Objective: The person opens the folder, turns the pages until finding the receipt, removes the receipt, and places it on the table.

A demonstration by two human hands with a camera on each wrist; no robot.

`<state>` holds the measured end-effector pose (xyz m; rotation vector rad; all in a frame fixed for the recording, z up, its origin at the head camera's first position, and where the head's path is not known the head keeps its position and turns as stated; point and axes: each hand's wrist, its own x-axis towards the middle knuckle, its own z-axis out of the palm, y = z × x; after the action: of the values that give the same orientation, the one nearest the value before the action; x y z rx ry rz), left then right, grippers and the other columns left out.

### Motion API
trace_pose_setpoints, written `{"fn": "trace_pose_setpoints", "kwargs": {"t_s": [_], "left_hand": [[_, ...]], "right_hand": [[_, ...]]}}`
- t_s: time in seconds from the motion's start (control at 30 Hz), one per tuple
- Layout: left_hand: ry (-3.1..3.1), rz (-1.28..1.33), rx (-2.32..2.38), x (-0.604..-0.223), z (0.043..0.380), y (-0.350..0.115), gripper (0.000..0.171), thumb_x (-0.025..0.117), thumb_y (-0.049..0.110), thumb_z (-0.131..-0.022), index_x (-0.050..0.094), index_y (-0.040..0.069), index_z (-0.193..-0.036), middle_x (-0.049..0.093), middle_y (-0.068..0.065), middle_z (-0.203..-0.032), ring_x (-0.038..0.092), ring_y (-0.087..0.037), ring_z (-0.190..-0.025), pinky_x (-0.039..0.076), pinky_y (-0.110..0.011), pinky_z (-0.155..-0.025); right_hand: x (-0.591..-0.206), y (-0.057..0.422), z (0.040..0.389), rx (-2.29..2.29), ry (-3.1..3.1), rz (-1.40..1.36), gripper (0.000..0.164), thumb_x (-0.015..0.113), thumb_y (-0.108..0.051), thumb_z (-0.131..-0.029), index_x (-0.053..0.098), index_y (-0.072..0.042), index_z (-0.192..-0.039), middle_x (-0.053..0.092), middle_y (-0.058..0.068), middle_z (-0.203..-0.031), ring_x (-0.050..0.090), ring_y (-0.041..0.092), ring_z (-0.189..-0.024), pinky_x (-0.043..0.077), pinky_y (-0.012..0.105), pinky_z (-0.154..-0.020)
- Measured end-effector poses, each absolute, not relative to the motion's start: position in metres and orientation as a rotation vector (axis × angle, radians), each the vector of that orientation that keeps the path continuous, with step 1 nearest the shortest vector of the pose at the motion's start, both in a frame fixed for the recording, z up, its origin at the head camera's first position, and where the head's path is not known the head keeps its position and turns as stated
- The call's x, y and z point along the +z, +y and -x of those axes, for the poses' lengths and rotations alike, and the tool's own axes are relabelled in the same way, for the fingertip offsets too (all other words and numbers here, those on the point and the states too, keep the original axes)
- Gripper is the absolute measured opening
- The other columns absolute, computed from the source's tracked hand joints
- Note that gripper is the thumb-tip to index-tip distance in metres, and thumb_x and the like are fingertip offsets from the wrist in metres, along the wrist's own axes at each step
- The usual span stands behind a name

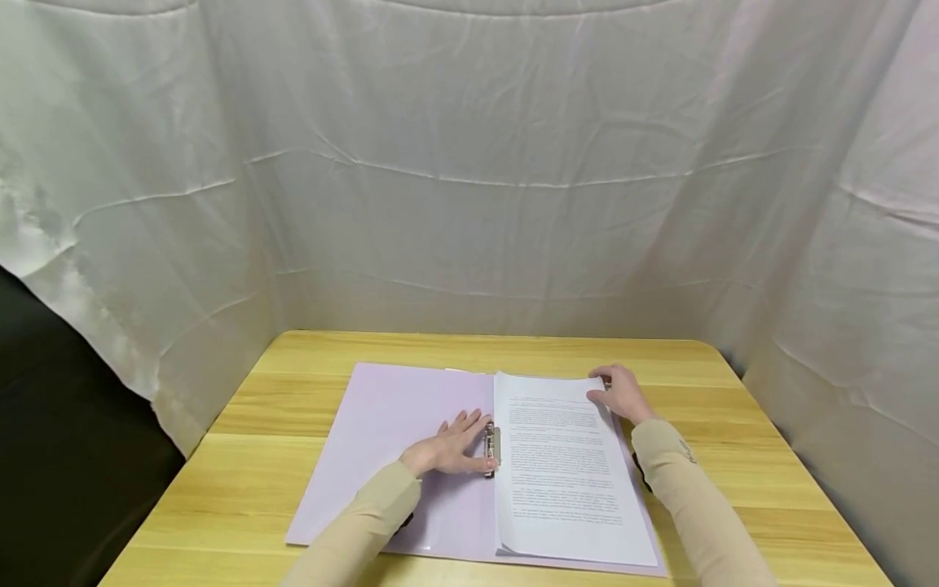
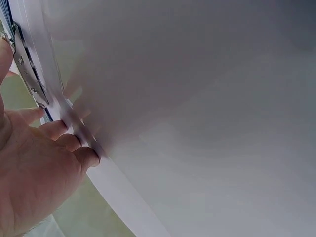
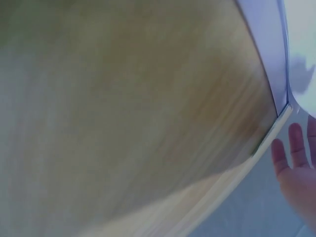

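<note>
A lilac folder (image 1: 411, 399) lies opened flat on the wooden table. On its right half rests a stack of printed paper (image 1: 565, 465). My left hand (image 1: 455, 447) lies at the folder's middle, thumb and forefinger spread across the metal binder clip (image 2: 28, 69) and touching its ends. Its other fingers are extended over the folder's inner face in the left wrist view. My right hand (image 1: 619, 393) holds the stack's far right corner, thumb on the top sheet. In the right wrist view its outer fingers (image 3: 296, 145) reach past the corner; the thumb is out of sight.
The wooden table (image 1: 271, 456) has rounded far corners. Grey-white cloth (image 1: 469, 204) hangs behind it and on both sides. Black material (image 1: 66, 440) shows at the left. The folder's near edge lies close to the bottom of the head view.
</note>
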<state>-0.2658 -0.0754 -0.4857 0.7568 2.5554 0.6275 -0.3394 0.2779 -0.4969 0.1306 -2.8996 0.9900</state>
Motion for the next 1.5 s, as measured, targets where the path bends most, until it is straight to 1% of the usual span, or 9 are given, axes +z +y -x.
{"fn": "trace_pose_setpoints", "kwargs": {"t_s": [0.1,0.2,0.33,0.63,0.93,1.07,1.27,1.37,1.5], "left_hand": [[2.554,-0.756,0.62,-0.4861,0.2656,-0.0751,0.088,0.064,0.047,-0.095,0.019,0.01,-0.162,0.013,-0.019,-0.169,0.009,-0.041,-0.157,0.012,-0.061,-0.127],[2.551,-0.752,0.61,-0.4862,0.2659,-0.0747,0.089,0.063,0.048,-0.095,0.018,0.011,-0.162,0.012,-0.018,-0.17,0.009,-0.041,-0.158,0.011,-0.06,-0.128],[2.548,-0.749,0.6,-0.4861,0.2669,-0.0747,0.089,0.062,0.049,-0.096,0.017,0.011,-0.162,0.011,-0.018,-0.17,0.008,-0.041,-0.158,0.011,-0.06,-0.128],[2.543,-0.752,0.59,-0.4872,0.2689,-0.0765,0.089,0.061,0.05,-0.095,0.016,0.011,-0.162,0.01,-0.017,-0.17,0.007,-0.041,-0.158,0.01,-0.06,-0.128],[2.542,-0.761,0.586,-0.4871,0.2688,-0.0766,0.09,0.061,0.051,-0.096,0.016,0.011,-0.162,0.01,-0.017,-0.17,0.007,-0.041,-0.158,0.01,-0.06,-0.128],[2.543,-0.76,0.588,-0.4863,0.2685,-0.0764,0.089,0.06,0.052,-0.095,0.016,0.011,-0.162,0.01,-0.017,-0.17,0.007,-0.041,-0.158,0.01,-0.06,-0.128],[2.542,-0.756,0.591,-0.4859,0.268,-0.0762,0.089,0.06,0.051,-0.096,0.017,0.011,-0.162,0.01,-0.017,-0.17,0.007,-0.04,-0.158,0.01,-0.06,-0.128],[2.542,-0.756,0.593,-0.4863,0.2682,-0.0765,0.089,0.061,0.051,-0.096,0.017,0.011,-0.162,0.01,-0.017,-0.17,0.007,-0.04,-0.158,0.01,-0.06,-0.128],[2.54,-0.755,0.595,-0.4871,0.2689,-0.077,0.09,0.06,0.052,-0.095,0.016,0.012,-0.162,0.01,-0.016,-0.17,0.006,-0.04,-0.158,0.009,-0.06,-0.128]], "right_hand": [[-0.4951,0.2763,0.3394,1.02,-2.849,-0.073,0.025,0.069,-0.004,-0.09,0.065,0.005,-0.113,0.064,0.024,-0.109,0.057,0.034,-0.097,0.051,0.044,-0.086],[-0.4934,0.2764,0.3397,0.993,-2.782,-0.077,0.014,0.069,-0.001,-0.088,0.066,0.003,-0.101,0.062,0.015,-0.085,0.054,0.026,-0.079,0.044,0.033,-0.071],[-0.4927,0.2792,0.3395,0.932,-2.743,-0.122,0.011,0.068,-0.002,-0.088,0.068,0.002,-0.099,0.054,0.008,-0.074,0.048,0.021,-0.069,0.035,0.028,-0.063],[-0.4968,0.2819,0.3395,0.825,-2.79,-0.131,0.014,0.062,-0.011,-0.098,0.066,-0.007,-0.111,0.056,0.009,-0.078,0.049,0.022,-0.069,0.035,0.028,-0.062],[-0.4957,0.2798,0.3377,0.733,-2.763,-0.067,0.01,0.057,-0.017,-0.102,0.062,-0.009,-0.104,0.07,0.016,-0.089,0.057,0.026,-0.073,0.038,0.031,-0.063],[-0.4963,0.2793,0.3381,0.735,-2.74,-0.029,0.011,0.06,-0.017,-0.1,0.063,-0.007,-0.101,0.071,0.019,-0.095,0.059,0.031,-0.08,0.042,0.037,-0.068],[-0.4946,0.2791,0.336,0.861,-2.726,-0.001,0.022,0.061,-0.024,-0.1,0.063,-0.002,-0.097,0.067,0.025,-0.107,0.059,0.039,-0.096,0.046,0.05,-0.085],[-0.4947,0.2787,0.334,0.955,-2.72,-0.009,0.027,0.06,-0.027,-0.102,0.065,0.0,-0.1,0.069,0.024,-0.108,0.061,0.037,-0.1,0.048,0.049,-0.089],[-0.4958,0.2784,0.3312,1.133,-2.697,-0.077,0.03,0.062,-0.024,-0.101,0.067,0.004,-0.112,0.072,0.026,-0.112,0.067,0.037,-0.105,0.052,0.044,-0.093]]}}
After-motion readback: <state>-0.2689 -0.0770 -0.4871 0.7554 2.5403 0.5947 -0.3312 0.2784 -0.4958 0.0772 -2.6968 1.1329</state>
